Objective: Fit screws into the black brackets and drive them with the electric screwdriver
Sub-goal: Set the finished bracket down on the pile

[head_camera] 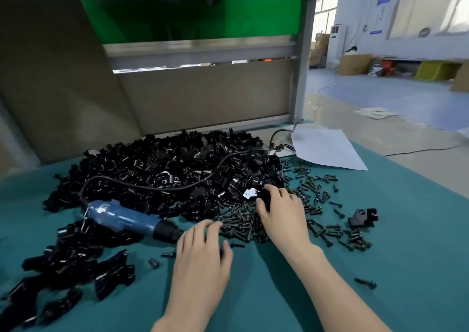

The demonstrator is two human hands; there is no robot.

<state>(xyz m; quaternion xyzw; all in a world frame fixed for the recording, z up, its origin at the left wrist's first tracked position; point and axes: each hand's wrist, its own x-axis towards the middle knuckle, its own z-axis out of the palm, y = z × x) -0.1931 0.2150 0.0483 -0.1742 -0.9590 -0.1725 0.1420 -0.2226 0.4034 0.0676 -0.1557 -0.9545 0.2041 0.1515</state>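
Note:
A big heap of black brackets (162,169) covers the middle of the teal mat. To its right lies a spread of black screws (314,204). The blue electric screwdriver (127,218) lies on its side at the left, black nose pointing right, its cord looping over the heap. My right hand (281,212) reaches into the heap's right edge, fingers curled round a black bracket (264,194). My left hand (203,250) hovers palm down by the screwdriver's nose, fingers spread over the screws' near edge, holding nothing that I can see.
More black brackets (66,276) lie in a second pile at the near left. One bracket (363,217) sits apart at the right, and a stray screw (365,283) lies nearer. A white sheet (327,149) rests at the back right. A grey panel (203,95) closes the back.

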